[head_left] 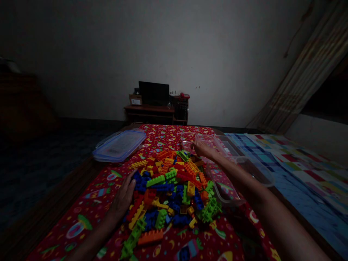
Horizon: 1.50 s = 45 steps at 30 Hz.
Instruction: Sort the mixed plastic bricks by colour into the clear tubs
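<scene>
A heap of coloured plastic building bricks (171, 188) lies on a red patterned cloth (89, 206) in front of me. My left hand (123, 197) rests flat against the heap's left side, fingers stretched out and touching blue and red bricks. My right hand (199, 148) reaches to the heap's far right corner, beside a clear plastic box (244, 163) that lies tilted along the right of the heap. The right hand's fingers are curled at the box's rim; whether they grip anything is too dark to see.
A clear lid with a blue rim (119, 145) lies at the far left of the cloth. A checked mat (299, 170) covers the floor on the right. A low wooden desk with a dark screen (154, 103) stands against the back wall. The room is dim.
</scene>
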### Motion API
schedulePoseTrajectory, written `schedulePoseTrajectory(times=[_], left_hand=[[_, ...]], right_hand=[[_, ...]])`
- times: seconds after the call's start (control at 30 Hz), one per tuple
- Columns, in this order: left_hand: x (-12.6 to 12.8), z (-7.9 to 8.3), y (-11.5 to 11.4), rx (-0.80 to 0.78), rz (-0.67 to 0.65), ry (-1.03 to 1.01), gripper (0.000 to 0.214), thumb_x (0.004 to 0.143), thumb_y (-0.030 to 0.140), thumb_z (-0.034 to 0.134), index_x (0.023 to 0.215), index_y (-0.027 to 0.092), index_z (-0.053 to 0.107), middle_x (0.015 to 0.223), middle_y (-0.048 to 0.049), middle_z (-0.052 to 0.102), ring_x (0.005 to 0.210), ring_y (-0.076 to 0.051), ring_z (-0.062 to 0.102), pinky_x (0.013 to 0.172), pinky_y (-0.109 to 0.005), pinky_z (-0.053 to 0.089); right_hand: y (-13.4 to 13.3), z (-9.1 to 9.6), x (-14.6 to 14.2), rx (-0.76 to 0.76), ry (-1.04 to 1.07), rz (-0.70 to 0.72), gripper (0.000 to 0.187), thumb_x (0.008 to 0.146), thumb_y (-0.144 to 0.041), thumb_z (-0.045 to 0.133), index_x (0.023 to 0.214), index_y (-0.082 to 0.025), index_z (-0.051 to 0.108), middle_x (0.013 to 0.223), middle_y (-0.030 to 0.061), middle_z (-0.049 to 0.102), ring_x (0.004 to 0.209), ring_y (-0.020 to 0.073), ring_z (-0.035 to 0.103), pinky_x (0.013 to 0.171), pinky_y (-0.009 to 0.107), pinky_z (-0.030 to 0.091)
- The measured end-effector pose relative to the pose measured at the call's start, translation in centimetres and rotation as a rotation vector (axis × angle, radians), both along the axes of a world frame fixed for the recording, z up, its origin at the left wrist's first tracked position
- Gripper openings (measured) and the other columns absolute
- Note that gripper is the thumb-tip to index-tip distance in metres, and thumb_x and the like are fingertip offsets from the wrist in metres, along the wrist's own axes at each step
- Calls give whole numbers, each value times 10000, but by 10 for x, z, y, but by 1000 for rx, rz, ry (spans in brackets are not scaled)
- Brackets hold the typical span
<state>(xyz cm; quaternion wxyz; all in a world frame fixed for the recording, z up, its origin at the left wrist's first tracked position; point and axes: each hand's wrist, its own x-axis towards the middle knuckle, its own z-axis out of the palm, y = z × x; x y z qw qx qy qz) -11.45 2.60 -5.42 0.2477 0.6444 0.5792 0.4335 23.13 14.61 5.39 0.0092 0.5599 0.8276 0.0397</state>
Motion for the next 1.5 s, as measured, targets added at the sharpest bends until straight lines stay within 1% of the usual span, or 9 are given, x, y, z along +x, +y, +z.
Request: schedulePoseTrajectory(times=[0.13,0.33,0.5,0.63,0.77,1.03,1.13,1.33,1.5], left_hand=[[1,8,-4,39,8,30,591,881,516,280,1327,157,430,1391,-119,467,1307,-254,403,1120,-457,278],[3,7,-4,136,18,89,594,882,504,269,1317,136,439,1411,-135,431,1323,-252,373,1127,-459,264],[5,26,-3,207,-78,218,521,893,450,285,1250,150,518,1361,-117,501,1283,-239,430,1106,-470,296],[23,68,4,368,-137,317,404,885,375,345,1118,189,617,1252,-81,599,1185,-223,524,1053,-436,375],[54,93,21,331,-286,437,365,857,348,397,1058,188,656,1083,-78,683,1014,-213,617,949,-373,456],[77,71,41,212,-251,557,345,788,334,524,1075,196,658,1032,-98,661,910,-233,629,845,-355,489],[75,76,40,175,-243,493,390,731,293,550,1097,199,645,1050,-83,663,921,-231,629,834,-341,498],[60,93,36,19,-344,226,599,732,309,501,1304,132,490,799,-22,679,668,-158,618,609,-260,503],[45,102,38,26,-314,274,528,797,435,442,1207,142,597,866,-46,715,720,-182,637,641,-275,513]], right_hand=[[-15,2,-4,101,55,23,358,832,-49,429,1142,-75,609,1018,167,636,885,185,574,771,282,429],[-72,-1,-19,240,267,307,260,909,-209,428,1075,-122,609,862,106,631,754,156,528,697,275,388],[-111,-9,-24,85,229,80,238,875,-241,482,991,-125,654,888,123,636,815,183,552,722,282,382],[-110,-6,-24,8,312,-53,442,785,-144,533,1227,-125,554,1016,112,632,923,190,556,768,264,385],[-105,-9,-26,-45,311,-123,374,780,-125,491,1141,-113,586,1015,117,634,897,188,557,718,249,374],[-106,-17,-28,23,411,-132,91,765,-169,496,756,-148,584,714,35,580,641,121,469,556,242,252],[-102,-14,-27,61,519,-141,155,793,-230,460,669,-163,524,609,-5,500,565,102,408,527,248,218],[-100,-11,-27,87,902,-84,109,776,-247,391,762,-185,481,685,-3,536,636,126,492,572,236,335],[-108,-3,-35,-198,1365,-38,177,686,-244,418,854,-207,460,704,-11,581,638,135,541,567,246,438]])
